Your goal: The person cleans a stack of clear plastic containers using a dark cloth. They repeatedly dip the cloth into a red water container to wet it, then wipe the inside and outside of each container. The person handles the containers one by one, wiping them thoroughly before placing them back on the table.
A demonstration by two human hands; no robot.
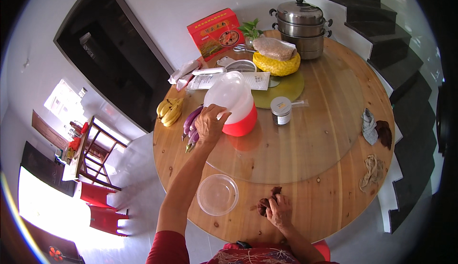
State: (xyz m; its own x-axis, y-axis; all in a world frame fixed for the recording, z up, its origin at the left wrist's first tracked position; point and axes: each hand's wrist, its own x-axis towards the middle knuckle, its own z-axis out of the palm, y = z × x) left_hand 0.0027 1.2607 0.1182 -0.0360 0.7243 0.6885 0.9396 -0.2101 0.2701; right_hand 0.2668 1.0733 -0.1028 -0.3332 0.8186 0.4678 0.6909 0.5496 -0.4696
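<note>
My left hand [210, 124] is closed on the near edge of a translucent white lid [230, 94], which is tilted over a red tub [242, 123] on the glass turntable. Whether the lid rests on the tub's rim I cannot tell. Close to the table's near edge, my right hand [280, 211] grips a crumpled dark brown cloth [262, 208] against the wood. Between my arms lies a round clear plastic container [218, 195]. Purple eggplants [192, 121] lie just left of my left hand, and a grey-lidded jar [281, 109] stands right of the tub.
Bananas [170, 111] lie on the left. Farther back are a red box [214, 34], a plant [250, 27], a yellow bundle [277, 65] and a steel steamer pot [301, 28]. Crumpled cloths [370, 172] lie along the right edge, beside dark stairs [389, 49].
</note>
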